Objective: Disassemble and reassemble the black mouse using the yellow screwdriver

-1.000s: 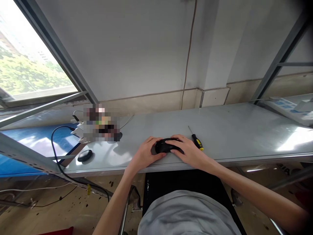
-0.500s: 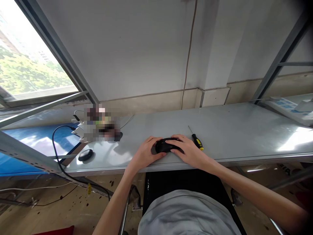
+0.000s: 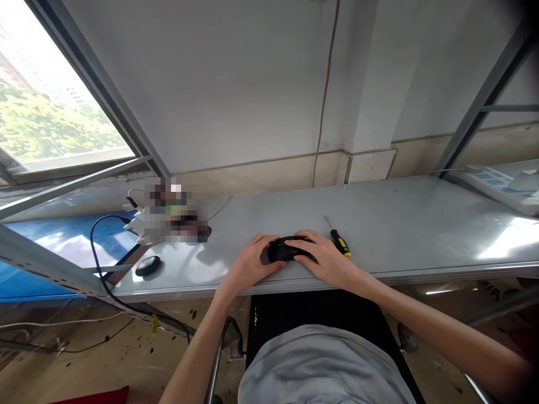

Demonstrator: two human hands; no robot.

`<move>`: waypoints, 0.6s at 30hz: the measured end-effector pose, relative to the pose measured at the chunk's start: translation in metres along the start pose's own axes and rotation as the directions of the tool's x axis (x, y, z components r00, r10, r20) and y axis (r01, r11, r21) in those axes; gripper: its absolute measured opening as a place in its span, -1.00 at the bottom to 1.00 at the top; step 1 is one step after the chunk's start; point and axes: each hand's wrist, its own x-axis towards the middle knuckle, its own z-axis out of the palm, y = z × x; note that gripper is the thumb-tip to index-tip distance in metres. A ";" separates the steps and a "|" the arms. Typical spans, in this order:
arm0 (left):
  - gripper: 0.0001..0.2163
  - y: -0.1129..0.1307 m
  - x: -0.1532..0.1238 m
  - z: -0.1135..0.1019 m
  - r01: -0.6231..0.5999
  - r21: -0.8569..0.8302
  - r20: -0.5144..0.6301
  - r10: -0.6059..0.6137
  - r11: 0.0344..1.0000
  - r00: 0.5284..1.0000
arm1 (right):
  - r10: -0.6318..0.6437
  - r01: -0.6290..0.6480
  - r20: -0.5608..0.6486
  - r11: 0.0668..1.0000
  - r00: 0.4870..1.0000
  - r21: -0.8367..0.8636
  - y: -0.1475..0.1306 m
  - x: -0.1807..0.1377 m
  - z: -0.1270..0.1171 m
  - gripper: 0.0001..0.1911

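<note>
A black computer mouse (image 3: 280, 251) rests near the front edge of the grey table, between both hands. My left hand (image 3: 251, 262) grips its left end, thumb toward the near side and fingers on the far side. My right hand (image 3: 319, 253) is closed around the other end, with fingers over the top and thumb along the near side, hiding part of it. Just right of that hand lies a screwdriver (image 3: 340, 243) with a black and yellow handle, its thin shaft pointing away from me.
A small rounded black object (image 3: 147, 266) sits on the table (image 3: 404, 230) at the left. Behind it is a blurred-out cluster (image 3: 177, 216) with cables. A black cable (image 3: 93, 247) loops over the metal frame. White and blue items (image 3: 492, 182) are at the far right.
</note>
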 end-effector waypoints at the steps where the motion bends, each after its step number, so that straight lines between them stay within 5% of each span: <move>1: -0.54 -0.001 0.000 0.000 -0.002 0.002 -0.002 0.002 1.000 1.000 | -0.003 0.003 -0.003 1.000 1.000 -0.002 0.000 0.000 0.000 -0.59; 18: -0.55 -0.005 0.000 0.001 -0.010 -0.094 -0.084 0.002 0.996 0.996 | -0.018 0.018 -0.005 1.000 1.000 -0.024 0.000 0.004 0.002 -0.59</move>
